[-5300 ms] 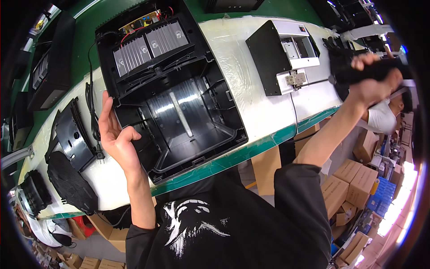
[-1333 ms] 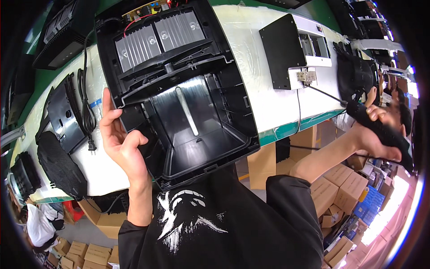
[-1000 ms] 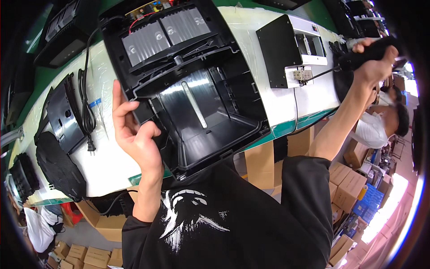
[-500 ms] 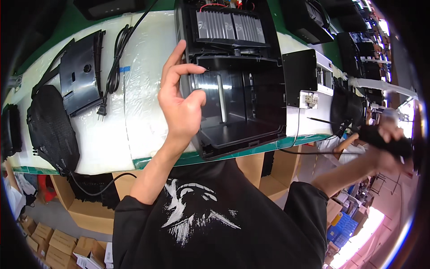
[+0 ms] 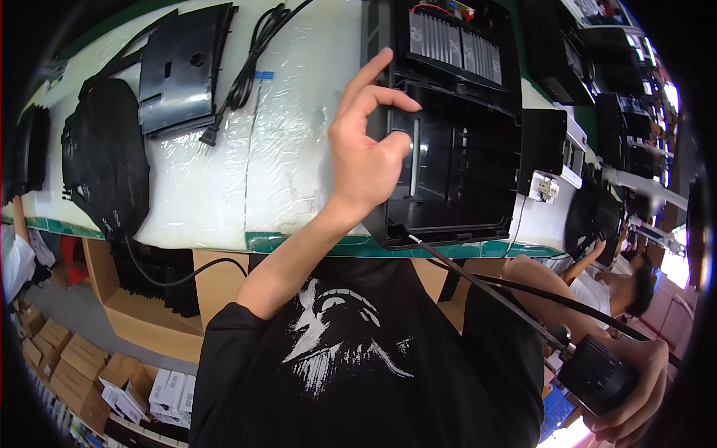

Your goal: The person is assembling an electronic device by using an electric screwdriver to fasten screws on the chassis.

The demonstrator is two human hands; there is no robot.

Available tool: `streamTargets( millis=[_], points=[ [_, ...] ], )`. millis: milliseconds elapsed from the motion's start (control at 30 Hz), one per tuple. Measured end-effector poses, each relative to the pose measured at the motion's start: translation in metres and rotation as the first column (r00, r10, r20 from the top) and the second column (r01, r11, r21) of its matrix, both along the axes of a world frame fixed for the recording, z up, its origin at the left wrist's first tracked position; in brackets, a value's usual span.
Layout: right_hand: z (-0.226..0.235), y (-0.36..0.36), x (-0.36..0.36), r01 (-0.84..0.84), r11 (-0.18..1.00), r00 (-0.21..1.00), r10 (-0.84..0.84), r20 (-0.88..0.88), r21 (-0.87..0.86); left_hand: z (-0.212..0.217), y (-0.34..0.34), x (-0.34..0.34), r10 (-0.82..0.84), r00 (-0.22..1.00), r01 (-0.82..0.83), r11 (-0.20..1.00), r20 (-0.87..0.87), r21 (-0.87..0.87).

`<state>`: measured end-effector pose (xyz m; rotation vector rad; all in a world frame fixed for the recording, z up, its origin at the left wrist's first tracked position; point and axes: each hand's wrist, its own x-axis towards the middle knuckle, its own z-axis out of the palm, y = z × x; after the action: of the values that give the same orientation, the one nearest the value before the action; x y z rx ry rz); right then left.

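A large black plastic housing [image 5: 463, 160] lies open-side up on the white padded bench [image 5: 284, 164], with a finned grey block and red wires at its far end. My left hand [image 5: 366, 149] grips the housing's left wall, thumb inside and index finger stretched up along the edge. My right hand [image 5: 631, 396] is low at the right, below the bench edge. It is closed around a black electric screwdriver [image 5: 597, 373]. The tool's long thin bit [image 5: 478, 287] reaches up to the housing's near left corner.
To the left on the bench lie a black mesh cover [image 5: 104, 157], a black flat panel [image 5: 179, 67] and a coiled power cord [image 5: 254, 45]. A black box [image 5: 541, 138] with a white connector [image 5: 544, 187] lies right of the housing. Another person [image 5: 620, 287] works at the right. Cardboard boxes [image 5: 75, 358] stand on the floor.
My right hand has come down from high at the right to below the bench, still holding the screwdriver. My left hand moved from the housing's left side onto its wall. The view swung left.
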<state>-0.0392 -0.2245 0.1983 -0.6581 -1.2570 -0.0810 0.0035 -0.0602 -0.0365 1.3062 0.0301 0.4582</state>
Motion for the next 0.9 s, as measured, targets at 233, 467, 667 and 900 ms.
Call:
streamTargets(
  millis=[233, 467, 667, 900],
  points=[
    [-0.029, 0.027, -0.012, 0.2, 0.929, 0.951, -0.261, -0.167, -0.313, -0.002, 0.001, 0.0, -0.001, 1.0, 0.001, 1.0, 0.017, 0.031],
    [-0.074, 0.005, -0.011, 0.279, 0.88, 0.953, -0.302, 0.0, -0.384, -0.004, 0.005, 0.001, -0.067, 0.997, 0.066, 0.996, 0.026, 0.058],
    [-0.091, 0.015, -0.025, 0.434, 0.838, 0.876, -0.478, -0.064, -0.33, -0.007, 0.006, 0.002, -0.069, 0.996, 0.063, 0.992, 0.055, 0.105],
    [-0.089, 0.028, -0.029, 0.561, 0.722, 0.795, -0.607, 0.019, -0.404, 0.014, 0.007, -0.006, -0.009, 0.999, 0.009, 1.0, 0.039, -0.002]
  ],
)
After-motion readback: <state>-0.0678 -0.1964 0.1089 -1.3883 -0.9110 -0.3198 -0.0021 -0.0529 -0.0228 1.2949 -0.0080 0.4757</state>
